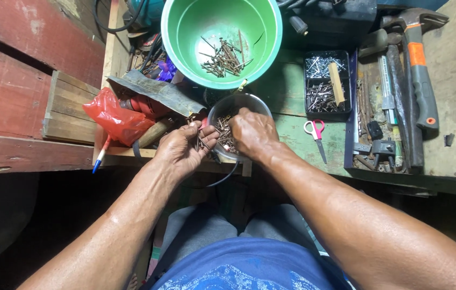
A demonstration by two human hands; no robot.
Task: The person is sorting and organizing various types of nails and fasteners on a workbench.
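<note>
My left hand [185,147] is curled around a small bunch of rusty nails [202,140] just left of a small clear bowl [238,102]. More rusty nails fill that bowl. My right hand [252,133] reaches into the bowl with its fingers down among the nails; whether it grips any is hidden. Behind the bowl stands a large green plastic basin [185,32] with a heap of rusty nails [222,58] in its middle.
A black divided tray [352,80] of shiny nails and a wood stick sits right of the basin. Red-handled scissors [315,134], a hammer [418,64] and other tools lie at right. A red plastic bag [115,118] and wooden planks lie at left.
</note>
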